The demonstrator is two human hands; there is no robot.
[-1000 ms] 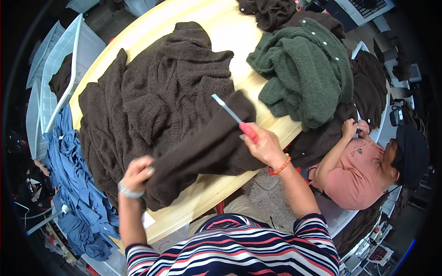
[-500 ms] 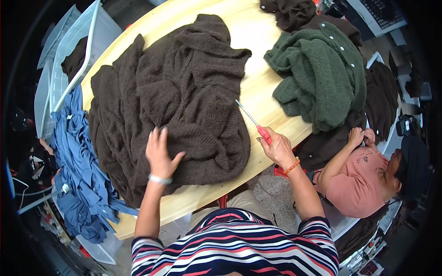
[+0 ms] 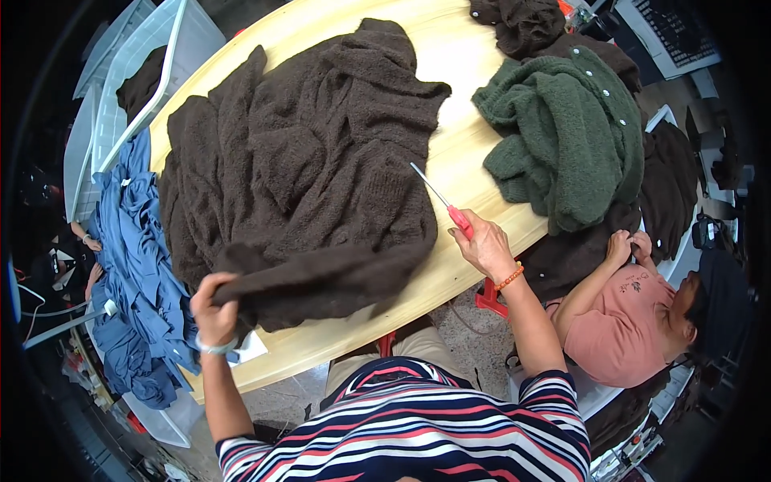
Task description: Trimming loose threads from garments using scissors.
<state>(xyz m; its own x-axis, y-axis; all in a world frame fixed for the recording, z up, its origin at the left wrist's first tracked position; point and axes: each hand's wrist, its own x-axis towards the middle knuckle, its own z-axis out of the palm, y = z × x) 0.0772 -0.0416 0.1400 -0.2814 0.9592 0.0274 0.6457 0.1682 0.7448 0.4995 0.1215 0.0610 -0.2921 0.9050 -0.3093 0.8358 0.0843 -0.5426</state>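
A dark brown knitted garment (image 3: 321, 153) lies spread and rumpled over the wooden table. My left hand (image 3: 215, 312) is closed on its near left edge, and that edge is lifted and smeared by motion. In my right hand (image 3: 488, 245), at the garment's right side, is a red-handled tool with a thin metal shaft (image 3: 438, 195). Its tip points up and left, over or beside the brown fabric; whether it touches cannot be told. Beyond that hand lies a dark green buttoned knit cardigan (image 3: 554, 145).
The pale wooden tabletop (image 3: 454, 128) curves toward me. Blue garments (image 3: 132, 265) hang along its left side, near clear plastic bins (image 3: 186, 60). At right, a co-worker in a pink shirt (image 3: 618, 329) handles dark cloth. More brown garments (image 3: 526, 24) lie at the far right.
My left hand has gone from lying flat on the garment to gripping its near edge, moving left and toward me and lifting the fabric. My right hand has barely moved.
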